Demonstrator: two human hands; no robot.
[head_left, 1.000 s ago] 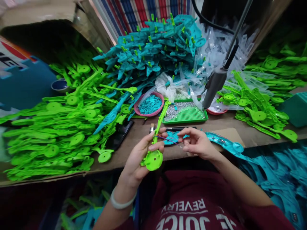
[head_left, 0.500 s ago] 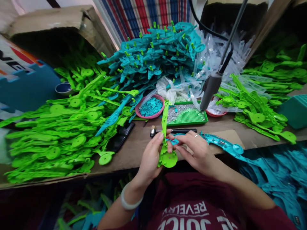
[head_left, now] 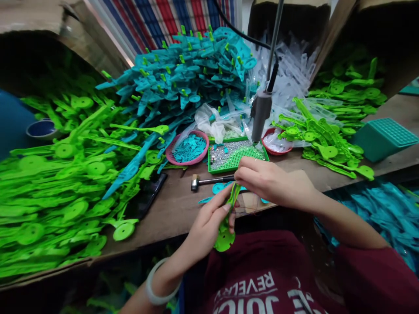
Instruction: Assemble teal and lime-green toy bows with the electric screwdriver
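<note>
My left hand (head_left: 203,224) is closed round a long lime-green plastic part (head_left: 224,240), with its round disc end hanging down toward my shirt. At the upper end of that part, my right hand (head_left: 270,179) is closed, its fingertips pinching there; exactly what lies between them is partly hidden. Thin dark wires (head_left: 252,211) trail beside the green part, below my right hand. Behind my hands, blue plastic parts (head_left: 218,188) and a small hammer (head_left: 195,183) lie on the bench.
Lime-green parts (head_left: 59,205) are heaped on the left, blue parts (head_left: 183,78) at the back. A green tray (head_left: 240,162) of small metal pieces and a pink basket (head_left: 207,153) stand mid-bench. An electric screwdriver (head_left: 261,114) hangs above the tray. A teal box (head_left: 382,141) sits right.
My right hand has moved up to the far end of the green part, which has tilted and turned in my left hand. The view has shifted right.
</note>
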